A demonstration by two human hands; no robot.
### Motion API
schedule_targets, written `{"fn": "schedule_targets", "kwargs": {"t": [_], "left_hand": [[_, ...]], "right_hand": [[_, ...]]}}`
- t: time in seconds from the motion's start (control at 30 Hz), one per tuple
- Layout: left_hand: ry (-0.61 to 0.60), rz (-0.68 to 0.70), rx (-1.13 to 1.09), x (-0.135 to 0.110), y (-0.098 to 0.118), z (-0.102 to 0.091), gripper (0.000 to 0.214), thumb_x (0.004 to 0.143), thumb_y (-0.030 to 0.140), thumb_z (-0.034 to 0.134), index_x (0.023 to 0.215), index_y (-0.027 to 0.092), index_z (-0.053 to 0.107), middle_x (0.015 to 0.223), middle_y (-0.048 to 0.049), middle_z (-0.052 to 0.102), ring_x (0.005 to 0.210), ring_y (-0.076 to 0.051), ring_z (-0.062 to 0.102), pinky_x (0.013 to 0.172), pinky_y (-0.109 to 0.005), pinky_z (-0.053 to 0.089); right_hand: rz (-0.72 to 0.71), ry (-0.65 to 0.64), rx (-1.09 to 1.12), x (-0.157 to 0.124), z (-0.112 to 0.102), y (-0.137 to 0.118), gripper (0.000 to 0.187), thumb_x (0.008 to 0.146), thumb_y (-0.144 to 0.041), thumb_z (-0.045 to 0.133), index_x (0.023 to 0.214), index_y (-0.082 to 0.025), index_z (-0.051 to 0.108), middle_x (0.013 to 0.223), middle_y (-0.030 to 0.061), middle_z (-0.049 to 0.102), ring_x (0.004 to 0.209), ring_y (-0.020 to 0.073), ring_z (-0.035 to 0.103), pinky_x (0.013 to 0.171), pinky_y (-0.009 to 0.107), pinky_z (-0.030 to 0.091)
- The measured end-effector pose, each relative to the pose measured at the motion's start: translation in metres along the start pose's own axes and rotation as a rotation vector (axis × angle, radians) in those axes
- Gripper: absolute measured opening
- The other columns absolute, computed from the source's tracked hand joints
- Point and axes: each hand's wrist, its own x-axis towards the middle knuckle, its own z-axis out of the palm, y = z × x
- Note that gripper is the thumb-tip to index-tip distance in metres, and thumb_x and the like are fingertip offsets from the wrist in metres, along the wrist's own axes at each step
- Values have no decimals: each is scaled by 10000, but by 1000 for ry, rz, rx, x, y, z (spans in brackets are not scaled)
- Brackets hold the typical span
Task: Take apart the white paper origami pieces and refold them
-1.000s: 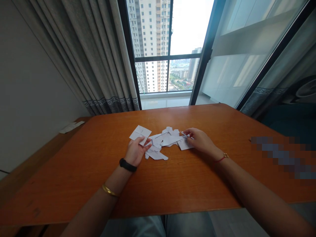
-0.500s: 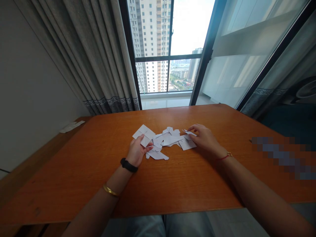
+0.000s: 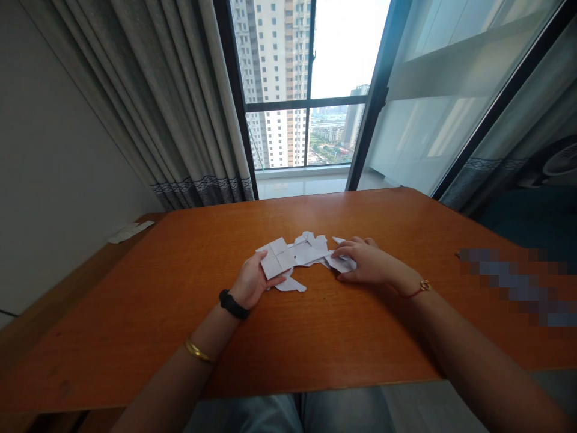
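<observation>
Crumpled-looking white papers [image 3: 311, 249] lie overlapped in a low heap. At its nine o'clock, the left hand [image 3: 252, 279] holds a creased white square [image 3: 276, 258], set askew. An odd-edged scrap [image 3: 292, 285] pokes out toward seven. Just past three, a folded piece [image 3: 341, 262] meets the right hand [image 3: 367, 261]; from where I stand, I can't tell whether it's gripped.
</observation>
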Motion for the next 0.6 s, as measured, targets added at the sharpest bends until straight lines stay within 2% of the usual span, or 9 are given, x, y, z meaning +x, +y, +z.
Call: {"fn": "schedule_targets", "kwargs": {"t": [0.07,0.13,0.2,0.23,0.3,0.37,0.47,0.6], "left_hand": [[32,10,-48,2,2,-1,356,931,253,400,1220,97,538,1160,-188,651,865,-263,699,643,-378,602],[59,27,-58,3,3,-1,353,929,222,395,1223,84,532,1191,-193,635,913,-265,686,675,-387,601],[70,52,-22,2,1,-1,344,921,206,416,1219,78,531,1182,-200,637,929,-272,680,674,-386,601],[53,56,14,1,0,-1,338,912,200,437,1212,79,536,1169,-202,642,926,-276,680,667,-384,600],[-46,7,101,-2,-5,1,339,889,193,487,1207,90,544,1141,-203,654,902,-284,684,645,-384,598],[-190,-102,165,-6,-11,3,368,875,203,524,1233,118,531,1144,-197,653,882,-289,687,629,-394,595],[-319,-185,167,-10,-16,5,403,892,272,523,1278,158,501,1190,-194,630,894,-292,683,628,-401,589],[-386,-211,142,-14,-16,7,443,944,425,420,1315,195,488,1238,-185,604,1020,-306,644,667,-390,584]], "right_hand": [[-20,64,71,1,-7,-4,248,803,-399,595,894,-212,729,940,89,690,885,245,583,840,376,374],[27,177,211,1,-13,-5,315,860,-407,521,779,-173,716,771,75,675,721,192,571,708,313,395],[109,274,485,0,-16,-5,344,845,-459,549,768,-160,701,736,60,663,665,172,554,622,284,393],[144,284,667,0,-15,-6,340,820,-480,588,797,-160,699,753,53,669,664,167,559,605,276,398],[193,212,1044,-1,-11,-11,345,754,-492,674,852,-162,692,783,42,683,656,154,575,586,262,413],[211,77,1297,0,-3,-21,373,689,-480,742,866,-157,683,733,25,676,588,125,559,534,240,399],[154,-54,1394,3,11,-43,393,669,-470,761,858,-136,676,571,-21,599,454,73,464,441,210,320],[130,7,1371,5,21,-70,397,707,-476,721,894,-134,650,473,-57,530,407,75,447,419,209,325]]}}
